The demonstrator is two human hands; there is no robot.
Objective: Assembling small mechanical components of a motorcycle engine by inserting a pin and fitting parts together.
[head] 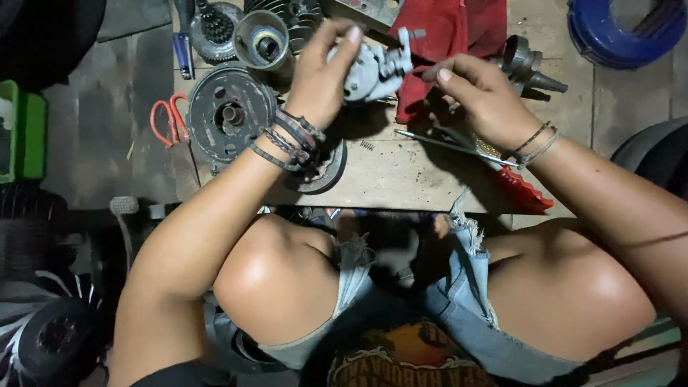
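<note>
The left hand [326, 72] was closed around a light grey metal engine part [373, 70], its fingers curled over the top and gripping it above a worn wooden board [401, 179]. The right hand [476, 97] was pinched shut on a thin dark tool [428, 74] whose tip pointed left at the grey part, just beside it. Both wrists wore bracelets.

The held part hung over the far middle of the board, in front of a red cloth [451, 36]. To the left on the board lay a round dark metal disc [229, 111] with a hub at its centre, and beyond it a short metal cup-shaped piece [261, 39]. Red-handled pliers [168, 118] lay at the left edge. A long thin rod [451, 147] rested near the right wrist, beside a red plastic piece [527, 190]. A dark gear shaft [530, 68] lay to the far right.
</note>
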